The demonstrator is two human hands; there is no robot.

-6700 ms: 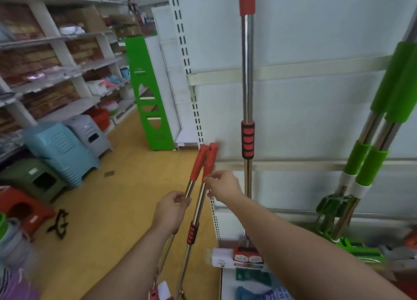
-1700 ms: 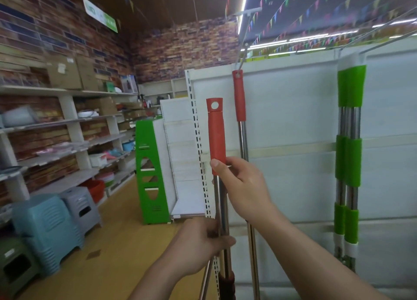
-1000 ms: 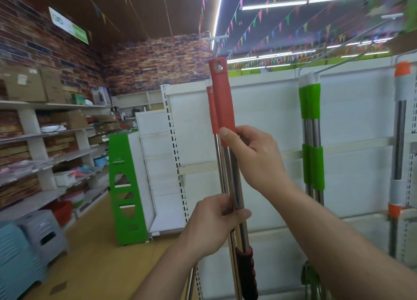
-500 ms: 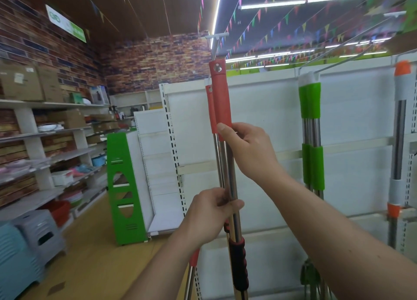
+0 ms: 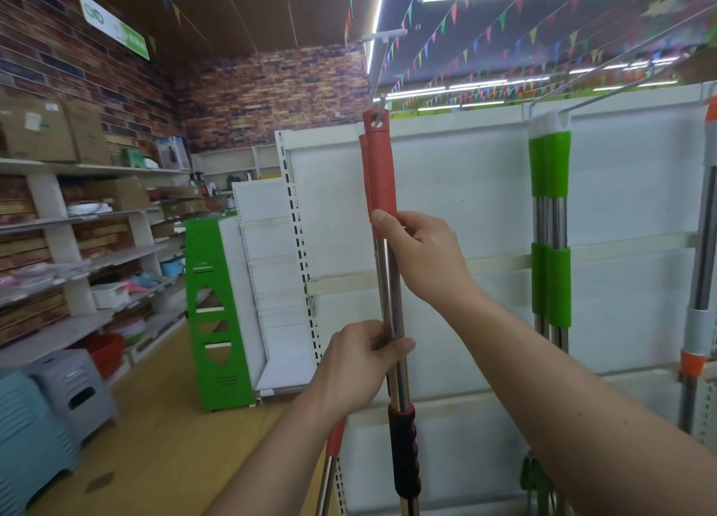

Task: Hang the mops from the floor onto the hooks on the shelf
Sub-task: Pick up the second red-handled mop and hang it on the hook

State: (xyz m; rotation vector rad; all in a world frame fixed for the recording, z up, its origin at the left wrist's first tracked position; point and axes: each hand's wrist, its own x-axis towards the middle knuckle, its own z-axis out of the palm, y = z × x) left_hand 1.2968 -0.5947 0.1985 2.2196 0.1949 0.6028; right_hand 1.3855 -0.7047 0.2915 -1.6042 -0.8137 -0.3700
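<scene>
Brick walls (image 5: pixel 271 88), yellow floor (image 5: pixel 163 449), bunting (image 5: pixel 485 30)

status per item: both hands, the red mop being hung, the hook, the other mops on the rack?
Left hand: closed on the steel shaft.
Right hand: closed at the base of the red grip.
Red-handled mop: upright, held, hanging hole at the hook tip.
Hook: its tip at the mop's hole; seating unclear.
Second red mop: behind it, mostly hidden.
Green-handled mops: hanging, upright.

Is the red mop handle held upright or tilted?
Nearly upright: the red mop handle runs almost vertically from the left hand up to the hook.
</scene>
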